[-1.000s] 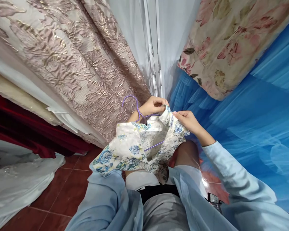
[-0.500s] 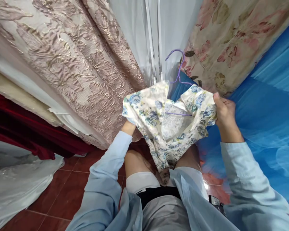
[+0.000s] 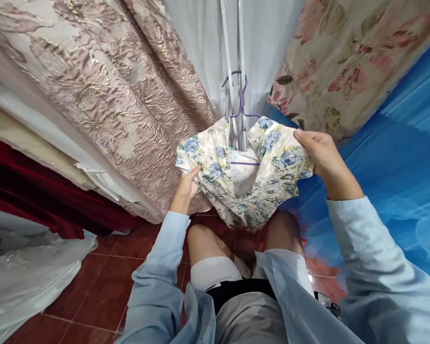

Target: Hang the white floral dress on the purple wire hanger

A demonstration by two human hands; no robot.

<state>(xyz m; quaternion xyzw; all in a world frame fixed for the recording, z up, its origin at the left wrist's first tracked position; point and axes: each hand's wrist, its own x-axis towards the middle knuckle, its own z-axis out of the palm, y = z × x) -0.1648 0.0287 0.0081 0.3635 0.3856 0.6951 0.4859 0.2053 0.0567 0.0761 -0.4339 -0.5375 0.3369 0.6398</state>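
Observation:
In front of me is a white dress or blouse with blue flowers, its V-shaped neckline spread wide. A purple hanger is inside it, the hook standing up out of the neck and the lower bar showing across the opening. My left hand pinches the garment below its left shoulder, thumb on the front. At the other shoulder my right hand grips the fabric edge between thumb and fingers. The garment's lower part hangs down out of sight behind its front.
Pink embossed floral cloth hangs at left, beside dark red velvet. White cloth with pale straps hangs ahead. Floral fabric and blue tulle hang at right. White plastic lies over the red tile floor.
The garment and hanger have shifted left and become more level. My left hand has come out from behind the shoulder fabric, its thumb now on the front. My right hand still grips its shoulder.

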